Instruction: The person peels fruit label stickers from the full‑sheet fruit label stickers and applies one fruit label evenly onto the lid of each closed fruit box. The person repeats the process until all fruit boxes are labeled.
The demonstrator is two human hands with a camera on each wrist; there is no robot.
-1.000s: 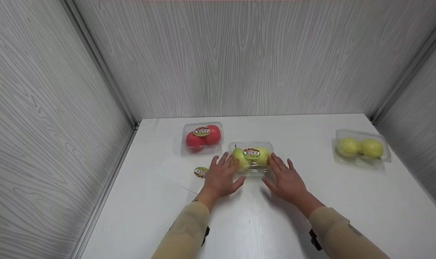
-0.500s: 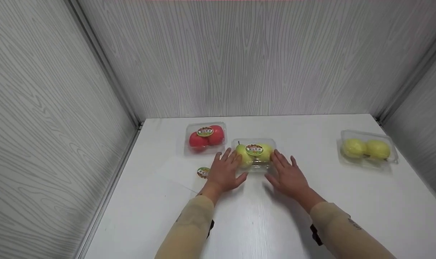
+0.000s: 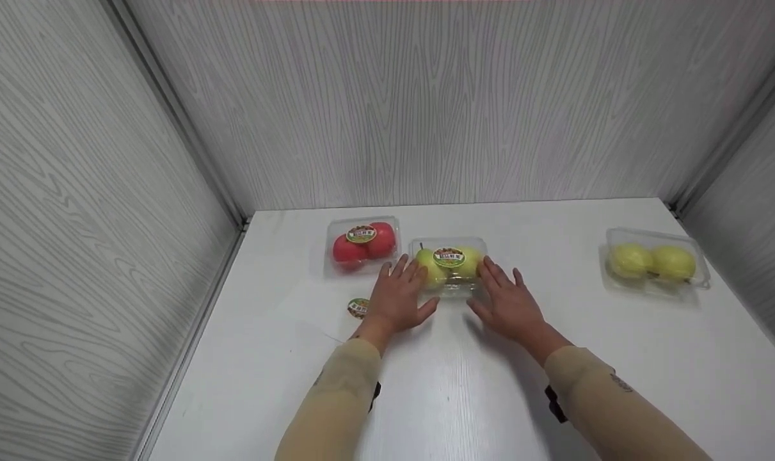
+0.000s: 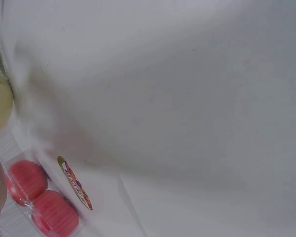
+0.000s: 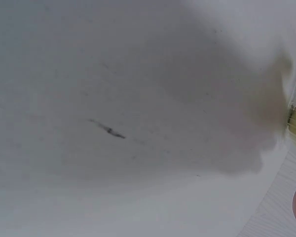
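As seen from the head view, a clear plastic clamshell of green-yellow pears with a round label is flanked mid-table by the left hand and right hand, fingers straight and touching its sides. A clamshell of red apples lies just left. In the left wrist view, the apples and a loose round sticker are recorded. In the right wrist view, only the white tabletop is legible.

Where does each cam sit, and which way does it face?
Head: above, facing forward and down at the white table; left hand and right hand flank the pear box; both sleeves show.
Left wrist: low by the table, facing the red apple box and loose sticker; a sliver of hand at the left edge.
Right wrist: low, facing bare tabletop; skin at the right edge.
Shared: apple box and sticker, head and left wrist.
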